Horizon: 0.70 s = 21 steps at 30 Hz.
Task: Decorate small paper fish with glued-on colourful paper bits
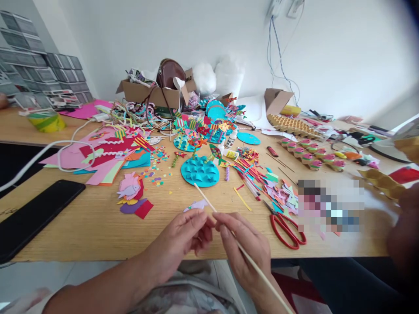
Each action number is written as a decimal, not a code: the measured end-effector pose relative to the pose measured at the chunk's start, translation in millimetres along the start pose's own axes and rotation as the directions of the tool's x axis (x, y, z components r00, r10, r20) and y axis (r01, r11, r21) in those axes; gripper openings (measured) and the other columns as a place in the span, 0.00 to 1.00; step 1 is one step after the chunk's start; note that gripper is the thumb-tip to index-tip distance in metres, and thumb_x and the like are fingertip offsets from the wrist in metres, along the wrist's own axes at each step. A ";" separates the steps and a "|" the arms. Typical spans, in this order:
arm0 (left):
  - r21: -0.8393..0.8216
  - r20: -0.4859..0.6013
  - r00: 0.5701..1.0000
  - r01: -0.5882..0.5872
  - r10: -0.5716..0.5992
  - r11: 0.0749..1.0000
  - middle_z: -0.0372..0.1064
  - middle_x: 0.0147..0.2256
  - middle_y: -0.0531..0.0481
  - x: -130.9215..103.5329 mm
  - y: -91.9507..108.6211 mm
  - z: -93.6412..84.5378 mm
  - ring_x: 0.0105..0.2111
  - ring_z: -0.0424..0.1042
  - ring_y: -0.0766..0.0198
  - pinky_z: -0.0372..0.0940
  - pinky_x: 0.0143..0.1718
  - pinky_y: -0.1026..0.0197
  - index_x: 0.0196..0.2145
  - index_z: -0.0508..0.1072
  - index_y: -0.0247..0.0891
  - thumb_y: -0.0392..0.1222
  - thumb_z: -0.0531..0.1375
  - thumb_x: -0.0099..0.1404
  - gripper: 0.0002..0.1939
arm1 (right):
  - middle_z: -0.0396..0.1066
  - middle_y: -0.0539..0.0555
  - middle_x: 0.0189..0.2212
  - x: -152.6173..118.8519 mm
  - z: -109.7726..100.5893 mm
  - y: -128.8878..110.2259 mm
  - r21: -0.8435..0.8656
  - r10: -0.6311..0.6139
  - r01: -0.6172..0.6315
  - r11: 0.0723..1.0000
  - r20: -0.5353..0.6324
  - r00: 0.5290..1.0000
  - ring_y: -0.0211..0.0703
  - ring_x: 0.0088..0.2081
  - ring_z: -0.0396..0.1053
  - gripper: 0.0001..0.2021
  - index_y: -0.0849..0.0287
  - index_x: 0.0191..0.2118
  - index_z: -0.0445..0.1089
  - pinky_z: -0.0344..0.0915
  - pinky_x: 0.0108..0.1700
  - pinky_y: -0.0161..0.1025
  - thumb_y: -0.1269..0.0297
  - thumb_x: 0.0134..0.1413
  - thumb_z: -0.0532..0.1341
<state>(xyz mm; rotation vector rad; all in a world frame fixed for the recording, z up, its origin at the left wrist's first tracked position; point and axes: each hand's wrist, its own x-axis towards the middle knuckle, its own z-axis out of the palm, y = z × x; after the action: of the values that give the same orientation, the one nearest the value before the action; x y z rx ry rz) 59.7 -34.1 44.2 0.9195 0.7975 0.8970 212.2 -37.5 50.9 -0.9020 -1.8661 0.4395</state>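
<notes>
In my right hand [245, 246] a long thin wooden stick [204, 198] is held between thumb and fingers. Its front end points at the blue scalloped oval base [200, 173], and its back end runs down along my right forearm. My left hand [185, 233] is beside the stick with curled fingers, thumb and forefinger close together; whether something small is pinched there is hidden. Just beyond my fingers lies a pale purple paper fish [195, 205], partly covered by the stick and my left hand. Small paper fish [216, 151] stand at the base's back edge.
Red-handled scissors [288, 229] lie at right, near paper strips [250, 174] and scraps [281, 189]. A black phone [41, 213] and cut paper shapes [135, 192] are at left. Glue bottles [231, 138] stand behind. Another person's arm [404, 222] shows at far right.
</notes>
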 end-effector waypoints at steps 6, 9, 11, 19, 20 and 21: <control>0.934 0.335 0.843 -0.357 0.422 -0.028 0.69 0.39 0.45 -7.5 -2.4 -60.0 0.42 0.65 0.60 0.63 0.44 0.55 0.40 0.70 0.36 0.33 0.45 0.66 0.15 | 0.72 0.51 0.29 -14.7 -5.8 16.7 -0.010 0.193 -0.193 0.981 0.011 0.981 0.37 0.31 0.70 0.12 0.57 0.44 0.66 0.65 0.32 0.32 0.71 0.57 0.51; 0.883 0.464 0.791 -0.376 0.398 -0.282 0.69 0.41 0.44 -5.1 -10.4 -70.6 0.43 0.65 0.59 0.64 0.45 0.55 0.44 0.69 0.33 0.29 0.44 0.65 0.16 | 0.72 0.50 0.28 -24.7 -0.1 18.0 0.015 0.263 -0.264 0.964 0.052 0.963 0.36 0.31 0.70 0.10 0.58 0.41 0.66 0.65 0.32 0.31 0.69 0.57 0.50; 0.865 0.483 0.792 -0.368 0.372 -0.340 0.69 0.42 0.43 -2.5 -15.1 -70.3 0.43 0.66 0.59 0.65 0.45 0.55 0.45 0.68 0.33 0.29 0.45 0.65 0.16 | 0.72 0.50 0.27 -27.4 4.1 17.1 0.006 0.293 -0.294 0.956 0.058 0.954 0.36 0.29 0.69 0.08 0.58 0.36 0.67 0.64 0.31 0.31 0.68 0.57 0.51; 0.887 0.426 0.819 -0.295 0.385 -0.355 0.69 0.41 0.43 2.4 -19.4 -64.1 0.41 0.67 0.57 0.65 0.39 0.54 0.44 0.69 0.34 0.31 0.49 0.63 0.14 | 0.70 0.49 0.23 -24.2 14.3 18.3 -0.071 0.344 -0.339 0.938 0.088 0.935 0.36 0.25 0.67 0.07 0.58 0.34 0.67 0.61 0.27 0.31 0.67 0.56 0.52; 0.890 0.425 0.817 -0.297 0.390 -0.346 0.69 0.40 0.43 2.4 -19.1 -63.7 0.40 0.67 0.57 0.65 0.39 0.54 0.44 0.69 0.34 0.30 0.50 0.63 0.14 | 0.71 0.49 0.24 -23.9 15.2 18.9 -0.073 0.340 -0.334 0.940 0.090 0.936 0.36 0.25 0.68 0.07 0.59 0.34 0.67 0.61 0.28 0.31 0.67 0.55 0.52; 0.891 0.424 0.815 -0.299 0.395 -0.340 0.69 0.40 0.44 2.3 -18.8 -63.2 0.40 0.67 0.57 0.65 0.38 0.54 0.44 0.69 0.34 0.30 0.50 0.62 0.14 | 0.72 0.50 0.24 -23.7 16.1 19.5 -0.078 0.336 -0.330 0.941 0.087 0.938 0.36 0.26 0.69 0.07 0.59 0.34 0.67 0.62 0.28 0.31 0.67 0.55 0.52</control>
<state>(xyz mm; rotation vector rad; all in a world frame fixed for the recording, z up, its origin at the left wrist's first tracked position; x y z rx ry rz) 11.4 -18.3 2.1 2.8576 1.3290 0.6159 211.4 -41.0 16.4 -1.2675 -1.8275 0.6455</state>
